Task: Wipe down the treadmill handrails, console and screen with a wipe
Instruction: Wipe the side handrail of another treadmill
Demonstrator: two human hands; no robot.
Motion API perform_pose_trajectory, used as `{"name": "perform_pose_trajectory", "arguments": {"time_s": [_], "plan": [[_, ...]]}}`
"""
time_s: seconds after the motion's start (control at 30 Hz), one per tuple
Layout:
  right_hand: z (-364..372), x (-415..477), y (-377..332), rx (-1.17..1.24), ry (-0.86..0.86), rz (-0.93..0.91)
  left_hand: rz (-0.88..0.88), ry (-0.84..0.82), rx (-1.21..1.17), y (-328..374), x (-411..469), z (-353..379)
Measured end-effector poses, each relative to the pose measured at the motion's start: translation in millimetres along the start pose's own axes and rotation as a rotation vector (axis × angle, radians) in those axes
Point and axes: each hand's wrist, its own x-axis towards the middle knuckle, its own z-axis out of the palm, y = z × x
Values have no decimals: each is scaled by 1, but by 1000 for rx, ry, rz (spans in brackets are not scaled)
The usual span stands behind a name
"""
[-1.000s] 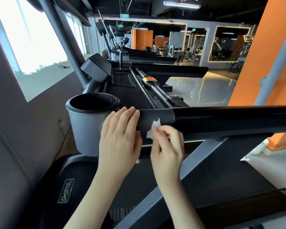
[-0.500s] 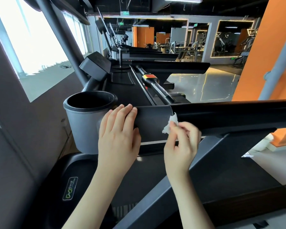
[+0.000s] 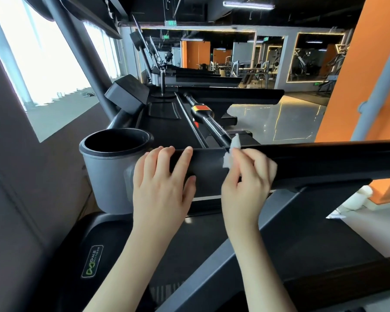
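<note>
A black treadmill handrail runs from the middle of the view out to the right edge. My right hand pinches a small white wipe and holds it against the rail where the rail meets the grey console end. My left hand lies flat on that console end with straight fingers draped over its top edge. The central console bar with a red stop button stretches away behind the rail. No screen shows from this angle.
A grey cup holder stands just left of my left hand. The treadmill's dark motor cover with a green logo sits below. More treadmills line up beyond, a window wall is on the left, an orange pillar on the right.
My right hand has slid the wipe to the right and up along the handrail, from the console end to the joint. My left hand has stayed flat on the console end.
</note>
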Motion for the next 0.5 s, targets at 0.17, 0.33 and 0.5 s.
{"name": "perform_pose_trajectory", "arguments": {"time_s": [0.17,0.33,0.5], "plan": [[-1,23,5,-9,-143,-132,45,-71,-3,9,16,5],[-9,26,24,-66,14,-23,16,-72,-12,14,16,7],[-14,-24,15,32,-62,-142,-9,-71,-35,16,17,8]]}}
